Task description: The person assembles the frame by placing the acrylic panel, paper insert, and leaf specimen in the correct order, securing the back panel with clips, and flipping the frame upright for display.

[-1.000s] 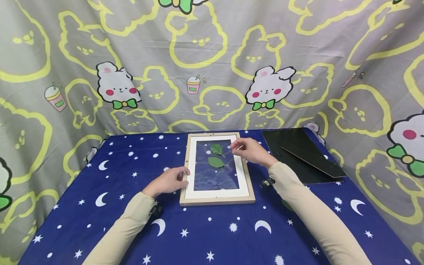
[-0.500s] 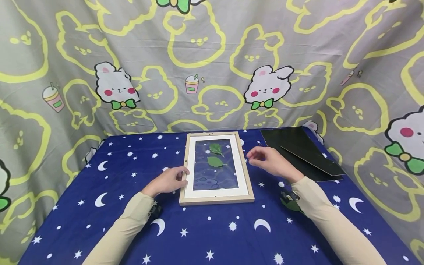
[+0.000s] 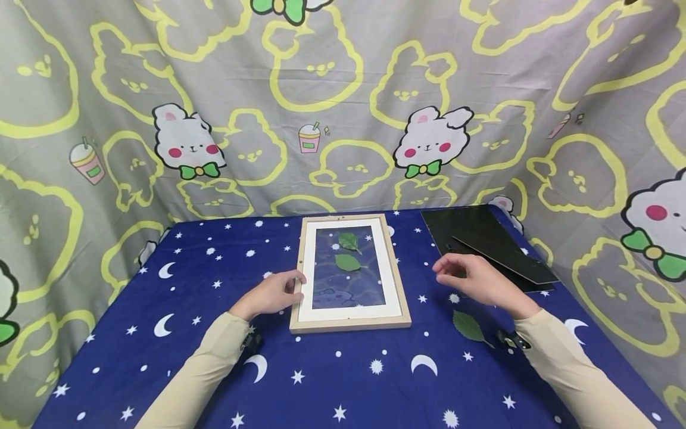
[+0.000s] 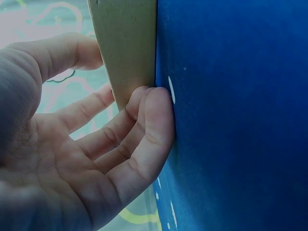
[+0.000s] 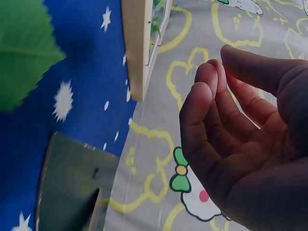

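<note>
The frame (image 3: pixel 351 325) is lying flat near the middle of the counter (image 3: pixel 364 393), its long axis running away from the person toward the curtain (image 3: pixel 370 119). Inside its white mat (image 3: pixel 348 312), 2 leaves are resting within the clear window (image 3: pixel 343 290): the far leaf (image 3: pixel 348 241) is pointing its stem to the near right, and the near leaf (image 3: pixel 348 262) is lying sideways, its stem pointing right. A 3rd leaf (image 3: pixel 468 326) is lying on the counter right of the frame, its stem slanting toward the near right.

The left hand (image 3: pixel 272 293) is gripping the frame's left side, its thumb touching the upper edge and its fingers curling against the outer side. The right hand (image 3: pixel 485 280) is holding nothing; its fingers are curling loosely, with only a narrow gap to the thumb. It is hovering right of the frame, apart from it, between the 3rd leaf and 2 dark boards (image 3: pixel 504 257), which are overlapping at an angle at the far right.

The left arm is reaching forward and inward, and the right arm is slanting in from the near right.
</note>
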A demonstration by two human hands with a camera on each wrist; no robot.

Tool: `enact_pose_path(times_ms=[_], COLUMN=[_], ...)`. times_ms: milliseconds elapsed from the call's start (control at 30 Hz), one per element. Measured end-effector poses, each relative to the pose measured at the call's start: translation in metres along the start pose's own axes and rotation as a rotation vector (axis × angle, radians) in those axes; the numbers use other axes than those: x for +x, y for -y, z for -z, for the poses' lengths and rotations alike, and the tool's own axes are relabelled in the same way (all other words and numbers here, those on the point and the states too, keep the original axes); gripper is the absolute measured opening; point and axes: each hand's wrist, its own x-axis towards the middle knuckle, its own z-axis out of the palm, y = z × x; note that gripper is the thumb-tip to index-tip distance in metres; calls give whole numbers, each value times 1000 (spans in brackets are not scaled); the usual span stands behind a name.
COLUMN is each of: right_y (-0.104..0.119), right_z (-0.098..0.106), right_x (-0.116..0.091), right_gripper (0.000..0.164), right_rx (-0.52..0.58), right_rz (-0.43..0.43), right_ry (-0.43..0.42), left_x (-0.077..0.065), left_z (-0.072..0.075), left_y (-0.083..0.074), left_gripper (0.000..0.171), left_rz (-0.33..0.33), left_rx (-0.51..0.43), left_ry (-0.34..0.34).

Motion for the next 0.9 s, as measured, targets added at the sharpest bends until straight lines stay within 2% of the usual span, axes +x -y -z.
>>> enact_pose_path(times_ms=[200,500,667,900], right_y=[-11,-28,-34,-35], right_z=[0,0,-1,-4], right_x=[-20,-42,-49,-57], right_gripper=[8,15,18,28], right_rx=[-10,-3,-1,-48], right_rz=[6,15,50,-24], right_ry=[2,141,170,190], left_x=[-1,-2,-1,-1], left_z=[-1,0,0,0], left_y=[-2,-4,-3,-1], left_gripper=[26,27,28,27], left_rz=[-6,9,17,0], left_rx=[-7,-5,-2,-11], left_ry=[3,9,6,1])
